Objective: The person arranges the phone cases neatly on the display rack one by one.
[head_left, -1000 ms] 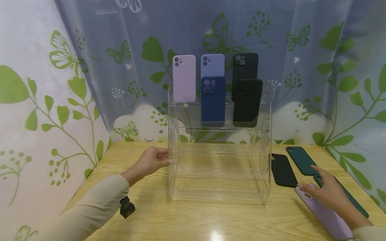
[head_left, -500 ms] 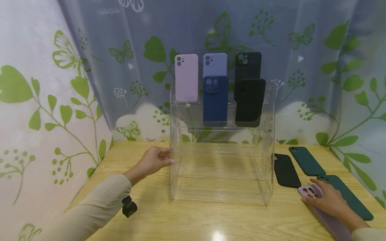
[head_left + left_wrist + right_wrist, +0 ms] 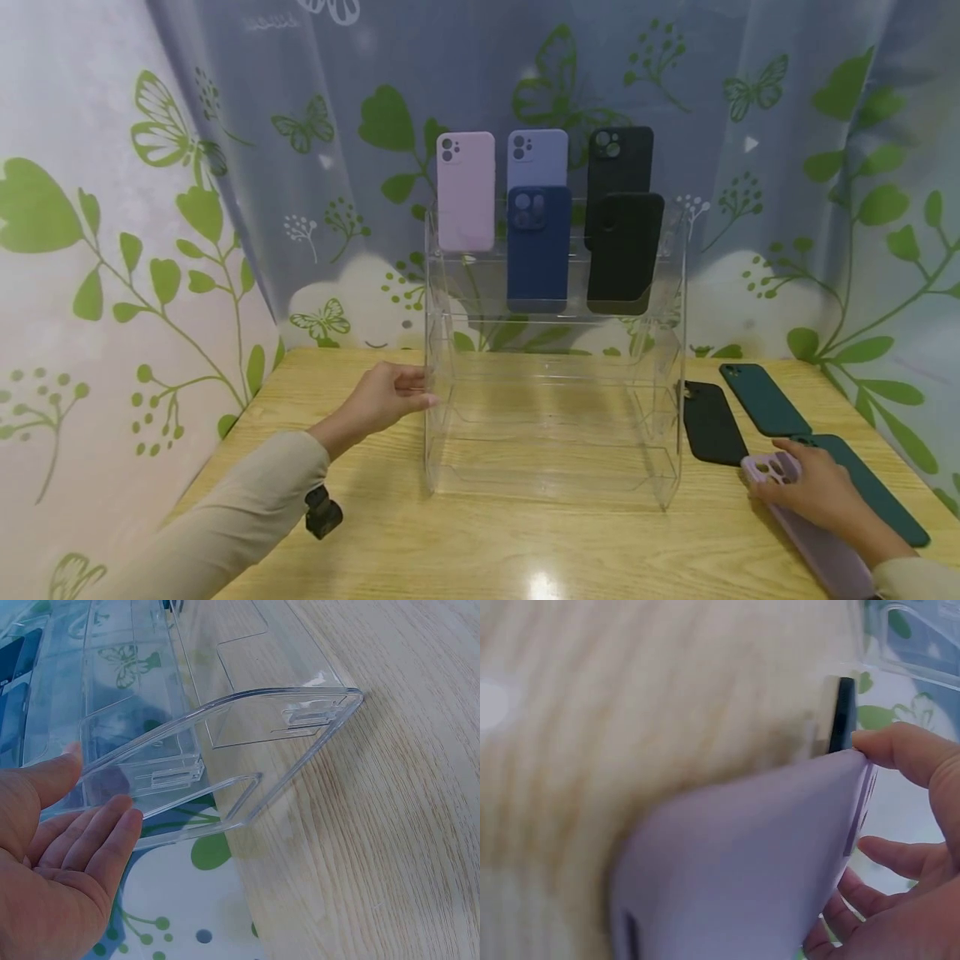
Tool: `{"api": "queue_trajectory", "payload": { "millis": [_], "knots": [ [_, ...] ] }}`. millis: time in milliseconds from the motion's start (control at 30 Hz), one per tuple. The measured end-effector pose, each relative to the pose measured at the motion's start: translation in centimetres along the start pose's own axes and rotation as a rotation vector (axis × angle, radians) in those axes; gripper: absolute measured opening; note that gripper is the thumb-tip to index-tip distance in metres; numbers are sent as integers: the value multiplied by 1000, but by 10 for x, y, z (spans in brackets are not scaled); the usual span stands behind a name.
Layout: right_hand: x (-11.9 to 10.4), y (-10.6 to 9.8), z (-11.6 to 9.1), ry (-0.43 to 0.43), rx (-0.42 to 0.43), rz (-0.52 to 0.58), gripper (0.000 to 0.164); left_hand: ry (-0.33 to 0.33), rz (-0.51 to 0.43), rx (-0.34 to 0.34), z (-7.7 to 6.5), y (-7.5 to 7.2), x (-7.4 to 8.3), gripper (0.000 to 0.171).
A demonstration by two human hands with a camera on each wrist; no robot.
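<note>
My right hand [image 3: 817,492] grips a lilac phone case [image 3: 821,546] near its camera-cutout end, at the table's right. In the right wrist view the thumb and fingers hold opposite edges of this phone case [image 3: 727,855], which is tilted. My left hand [image 3: 382,398] holds the left side of a clear acrylic display stand [image 3: 555,479]. Seen from the left wrist, the thumb and fingers of that hand [image 3: 67,862] lie on either side of the stand's edge [image 3: 225,701]. A dark green phone case [image 3: 870,492] lies right beside the right hand.
Another green case [image 3: 765,400] and a black case [image 3: 714,423] lie right of the stand. The upper tiers bear a pink case [image 3: 465,192], a lavender case [image 3: 537,158], a blue case [image 3: 538,250] and two black ones [image 3: 626,254]. A patterned curtain [image 3: 337,250] hangs behind.
My right hand has come down onto the lilac case, closed its fingers on the edges and tilted it. My left hand stays at the stand's side.
</note>
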State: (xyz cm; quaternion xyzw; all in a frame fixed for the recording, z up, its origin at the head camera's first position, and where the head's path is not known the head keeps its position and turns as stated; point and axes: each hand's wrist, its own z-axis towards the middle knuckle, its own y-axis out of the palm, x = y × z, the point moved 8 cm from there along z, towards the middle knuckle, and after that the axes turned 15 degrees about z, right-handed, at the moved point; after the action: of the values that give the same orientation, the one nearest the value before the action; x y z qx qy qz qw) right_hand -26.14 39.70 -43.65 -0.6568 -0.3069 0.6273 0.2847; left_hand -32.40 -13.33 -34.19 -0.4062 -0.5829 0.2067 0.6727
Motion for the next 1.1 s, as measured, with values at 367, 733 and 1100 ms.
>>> {"api": "queue_trajectory", "payload": {
  "millis": [367,733,1100],
  "knots": [
    [-27,-17,-2,-34,31,3,84,5,-4,1,1,1,0,53],
    [-67,-30,-4,-73,79,44,86,1,-9,9,1,-1,0,53],
    [-118,-33,-10,-136,115,63,83,12,-1,4,0,0,1,54]
  ]
}}
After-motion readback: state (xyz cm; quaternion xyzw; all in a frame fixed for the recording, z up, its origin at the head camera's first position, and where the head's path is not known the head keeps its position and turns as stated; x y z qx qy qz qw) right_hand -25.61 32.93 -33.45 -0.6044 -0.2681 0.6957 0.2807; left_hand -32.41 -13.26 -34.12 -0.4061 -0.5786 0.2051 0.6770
